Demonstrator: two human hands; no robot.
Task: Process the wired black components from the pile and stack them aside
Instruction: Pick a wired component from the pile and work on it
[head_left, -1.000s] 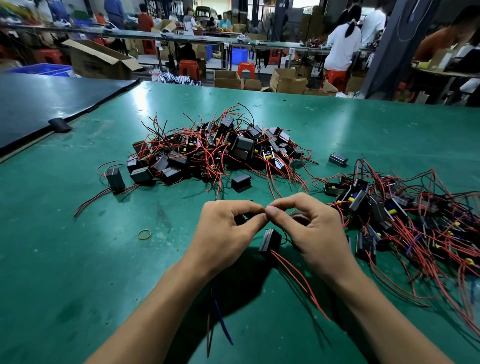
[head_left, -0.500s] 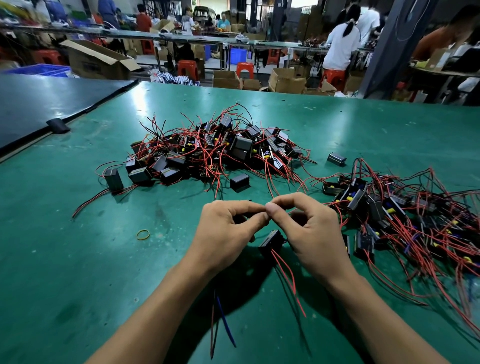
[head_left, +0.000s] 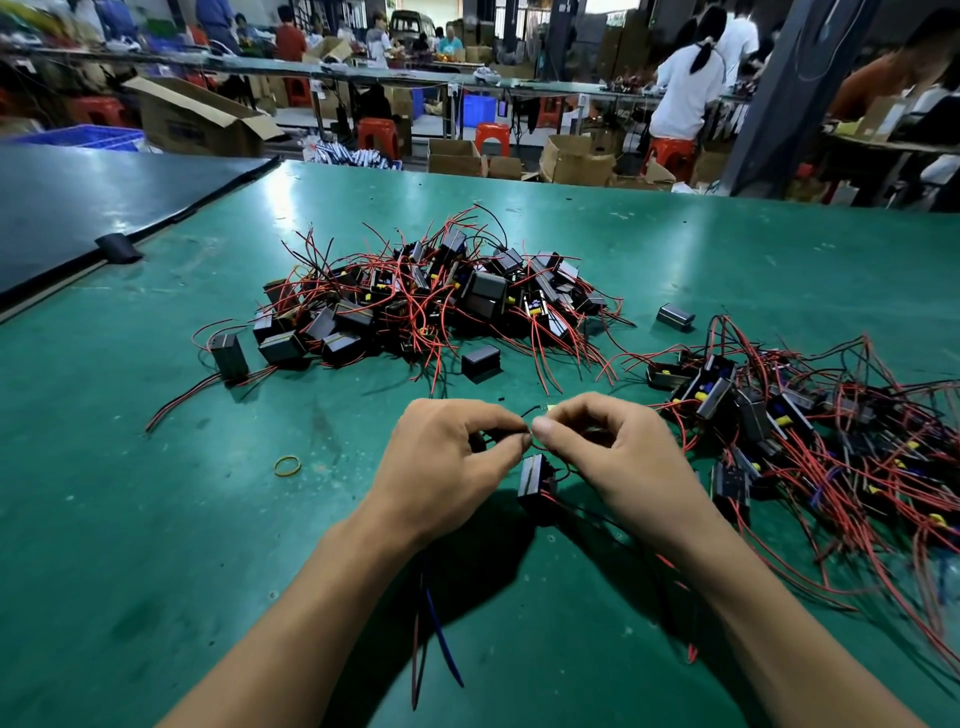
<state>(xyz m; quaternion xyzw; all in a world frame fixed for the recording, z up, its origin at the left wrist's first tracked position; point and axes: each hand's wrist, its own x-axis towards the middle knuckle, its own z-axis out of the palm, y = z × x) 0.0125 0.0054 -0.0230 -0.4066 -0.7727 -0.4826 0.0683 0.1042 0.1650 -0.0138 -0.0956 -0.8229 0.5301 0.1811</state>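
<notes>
Wire (head_left: 531, 410) pinched between left hand (head_left: 447, 462), right hand (head_left: 618, 457) above boxy component (head_left: 535, 478).

— Where's the pile (head_left: 431, 306)?
— Middle of the desk (head_left: 156, 519), behind the left hand (head_left: 447, 462) and right hand (head_left: 618, 462). A second heap (head_left: 810, 431) lies off to the right.
— The band (head_left: 287, 466)?
— Left of the hands. One component (head_left: 536, 480) sits between them, a loose block (head_left: 480, 361) just before the pile.

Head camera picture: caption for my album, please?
Left hand and right hand pinch wires of a black component near the pile.
</notes>
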